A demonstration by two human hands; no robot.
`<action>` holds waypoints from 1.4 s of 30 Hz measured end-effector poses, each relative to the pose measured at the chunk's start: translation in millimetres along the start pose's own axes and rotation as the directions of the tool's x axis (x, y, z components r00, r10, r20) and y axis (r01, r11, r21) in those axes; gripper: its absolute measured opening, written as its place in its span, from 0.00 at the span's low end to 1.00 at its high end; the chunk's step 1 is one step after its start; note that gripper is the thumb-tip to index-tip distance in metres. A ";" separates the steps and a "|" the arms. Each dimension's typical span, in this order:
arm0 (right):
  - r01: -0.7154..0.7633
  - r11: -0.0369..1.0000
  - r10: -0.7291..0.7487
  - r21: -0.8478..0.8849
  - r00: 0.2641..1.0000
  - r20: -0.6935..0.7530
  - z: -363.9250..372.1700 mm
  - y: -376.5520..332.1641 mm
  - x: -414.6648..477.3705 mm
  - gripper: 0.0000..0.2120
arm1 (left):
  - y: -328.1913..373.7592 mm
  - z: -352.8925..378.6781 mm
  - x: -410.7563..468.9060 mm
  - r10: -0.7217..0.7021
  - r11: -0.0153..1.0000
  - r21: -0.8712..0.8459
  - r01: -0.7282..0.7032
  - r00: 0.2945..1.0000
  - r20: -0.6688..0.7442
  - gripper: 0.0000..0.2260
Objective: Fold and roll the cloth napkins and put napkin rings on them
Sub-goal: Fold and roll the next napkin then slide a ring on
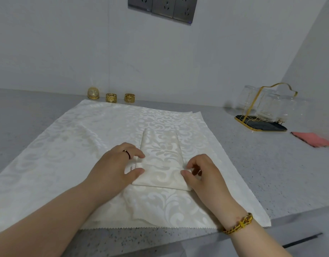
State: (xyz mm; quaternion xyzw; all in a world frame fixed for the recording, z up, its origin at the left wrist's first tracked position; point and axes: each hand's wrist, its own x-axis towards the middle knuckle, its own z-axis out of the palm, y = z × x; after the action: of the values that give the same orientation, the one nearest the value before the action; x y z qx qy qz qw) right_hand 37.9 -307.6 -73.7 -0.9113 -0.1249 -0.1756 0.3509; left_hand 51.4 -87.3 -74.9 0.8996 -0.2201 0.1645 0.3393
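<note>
A white damask napkin folded into a narrow strip (161,160) lies on top of flat, unfolded white napkins (67,154) spread over the grey counter. My left hand (116,167) pinches the strip's left edge between thumb and fingers. My right hand (202,175) pinches its right edge near the front end. Three gold napkin rings stand by the wall: a round domed one (93,93), a second ring (111,98) and a third ring (129,98).
A gold wire rack (260,123) holding clear glasses stands at the right on a dark tray. A pink cloth (313,139) lies at the far right. The counter's front edge (160,236) runs just below the napkins. Wall sockets (162,7) sit above.
</note>
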 end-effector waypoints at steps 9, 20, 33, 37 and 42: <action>0.122 0.981 -0.076 -0.154 0.958 0.275 -21.6 7.2 -10.1 0.18 | -0.9 -4.5 -1.5 0.032 0.992 0.114 -0.057 0.978 0.205 0.21; -0.204 0.968 0.169 0.148 0.962 0.216 -14.7 -0.4 11.7 0.06 | 2.7 -2.5 -2.7 -0.271 0.920 -0.260 0.292 0.956 0.117 0.04; 0.029 0.997 -0.021 -0.075 0.994 0.109 -5.3 -4.5 19.6 0.08 | 3.7 -10.9 -2.1 0.016 0.994 0.106 -0.026 0.995 0.094 0.23; 0.135 0.987 -0.098 -0.088 0.937 0.335 -14.4 0.5 10.2 0.15 | 1.6 -10.2 -2.0 0.029 0.973 0.217 -0.079 0.974 0.225 0.33; 0.135 0.986 -0.101 -0.098 0.952 0.289 -11.0 2.4 12.4 0.17 | 2.8 -8.3 -2.4 -0.030 0.972 0.236 -0.009 0.986 0.163 0.21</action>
State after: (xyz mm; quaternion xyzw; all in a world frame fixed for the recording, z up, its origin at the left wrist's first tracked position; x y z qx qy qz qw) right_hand 47.4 -315.6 -62.5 -0.9369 -0.2176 -0.0712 0.2644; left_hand 46.7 -82.9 -68.5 0.9453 -0.2217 0.1122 0.2115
